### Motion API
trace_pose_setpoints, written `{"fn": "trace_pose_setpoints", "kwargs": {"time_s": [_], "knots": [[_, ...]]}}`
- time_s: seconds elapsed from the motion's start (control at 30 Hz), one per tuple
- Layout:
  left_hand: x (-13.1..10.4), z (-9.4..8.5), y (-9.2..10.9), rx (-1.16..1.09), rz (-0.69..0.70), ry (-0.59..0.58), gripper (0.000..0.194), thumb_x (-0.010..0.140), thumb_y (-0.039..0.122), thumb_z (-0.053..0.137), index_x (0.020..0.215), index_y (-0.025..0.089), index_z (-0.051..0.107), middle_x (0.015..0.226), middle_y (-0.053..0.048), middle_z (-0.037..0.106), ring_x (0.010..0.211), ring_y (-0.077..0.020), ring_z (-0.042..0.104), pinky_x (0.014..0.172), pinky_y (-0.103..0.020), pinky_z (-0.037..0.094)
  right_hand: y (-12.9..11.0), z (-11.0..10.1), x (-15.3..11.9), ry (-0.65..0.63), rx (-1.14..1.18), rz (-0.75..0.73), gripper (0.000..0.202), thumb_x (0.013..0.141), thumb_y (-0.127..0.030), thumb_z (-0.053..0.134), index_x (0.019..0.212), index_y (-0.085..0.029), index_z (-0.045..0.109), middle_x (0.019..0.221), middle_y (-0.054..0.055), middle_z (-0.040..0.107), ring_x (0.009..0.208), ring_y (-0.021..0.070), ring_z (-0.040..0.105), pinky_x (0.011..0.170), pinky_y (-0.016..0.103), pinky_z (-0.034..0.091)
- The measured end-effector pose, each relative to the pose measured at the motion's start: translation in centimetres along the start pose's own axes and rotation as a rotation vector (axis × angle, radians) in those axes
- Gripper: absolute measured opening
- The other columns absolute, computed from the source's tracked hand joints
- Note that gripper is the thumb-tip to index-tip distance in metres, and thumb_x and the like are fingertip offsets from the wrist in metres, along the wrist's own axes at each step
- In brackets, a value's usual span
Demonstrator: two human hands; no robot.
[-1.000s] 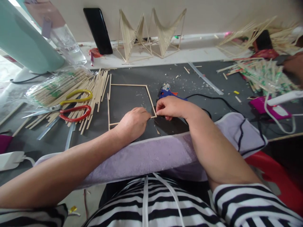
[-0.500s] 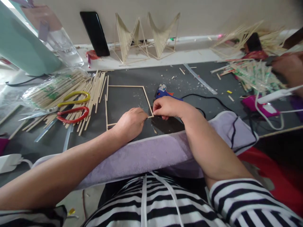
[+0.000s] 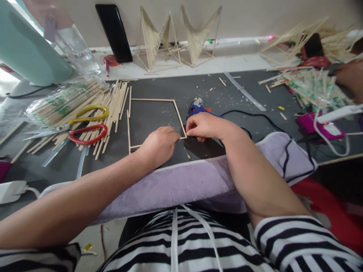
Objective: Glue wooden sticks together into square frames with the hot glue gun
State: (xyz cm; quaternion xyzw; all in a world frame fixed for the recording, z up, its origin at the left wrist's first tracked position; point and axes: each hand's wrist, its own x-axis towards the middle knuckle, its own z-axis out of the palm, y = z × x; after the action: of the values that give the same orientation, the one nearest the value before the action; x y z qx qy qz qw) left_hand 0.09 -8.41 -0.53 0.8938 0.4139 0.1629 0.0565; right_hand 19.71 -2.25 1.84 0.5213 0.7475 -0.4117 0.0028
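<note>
A four-sided outline of thin wooden sticks [image 3: 153,99] lies flat on the dark grey tabletop. My left hand [image 3: 160,145] is closed on the near stick, just left of the near right corner; the hand covers much of that stick. At the corner itself, the fingertips of my right hand [image 3: 208,126] pinch the stick ends together. Right behind my right hand lies a blue glue gun [image 3: 195,107], partly hidden, its black cord running off to the right.
Scissors [image 3: 88,134] rest on loose sticks [image 3: 120,102] beside a plastic-wrapped bundle [image 3: 68,104]. Two stick models [image 3: 195,37] and a phone [image 3: 113,34] stand along the wall. At the right are a co-worker's hand [image 3: 350,77], more sticks and a white cable. A lilac cloth [image 3: 176,181] covers the near edge.
The camera view has shifted slightly. Both hands keep nearly the same grip at the corner, and the stick outline stays in place on the table.
</note>
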Motion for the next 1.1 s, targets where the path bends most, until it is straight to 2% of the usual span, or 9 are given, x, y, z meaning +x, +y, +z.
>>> {"fn": "trace_pose_setpoints", "kwargs": {"time_s": [0.4,0.73,1.1], "knots": [[0.11,-0.18,0.11,0.009,-0.003,-0.012,0.027,0.084,0.007,0.045,0.087,0.013,0.071,0.091,-0.01,0.069,0.092,-0.0203,0.063,0.086,-0.035,0.051,-0.37,-0.1,-0.28,0.015,0.008,0.018,0.004,0.078,-0.02,0.064,0.081,-0.018,0.063,0.05,-0.001,0.059,0.049,0.0141,0.061,0.048,0.023,0.05],[0.12,-0.53,0.25,0.001,-0.007,-0.012,0.026,0.086,0.01,0.046,0.087,0.013,0.071,0.091,-0.009,0.069,0.089,-0.0203,0.063,0.083,-0.035,0.051,-0.36,-0.17,-0.23,0.01,0.005,0.014,0.007,0.078,-0.022,0.068,0.081,-0.017,0.064,0.052,-0.001,0.059,0.047,0.0121,0.059,0.047,0.021,0.047],[0.11,-0.56,0.28,0.007,0.01,-0.004,0.026,0.084,0.009,0.045,0.086,0.014,0.071,0.089,-0.009,0.068,0.087,-0.0198,0.063,0.082,-0.035,0.052,-0.5,-0.19,-0.32,0.006,-0.001,0.028,0.005,0.079,-0.021,0.066,0.083,-0.017,0.064,0.051,-0.001,0.059,0.048,0.0124,0.06,0.048,0.021,0.047]]}}
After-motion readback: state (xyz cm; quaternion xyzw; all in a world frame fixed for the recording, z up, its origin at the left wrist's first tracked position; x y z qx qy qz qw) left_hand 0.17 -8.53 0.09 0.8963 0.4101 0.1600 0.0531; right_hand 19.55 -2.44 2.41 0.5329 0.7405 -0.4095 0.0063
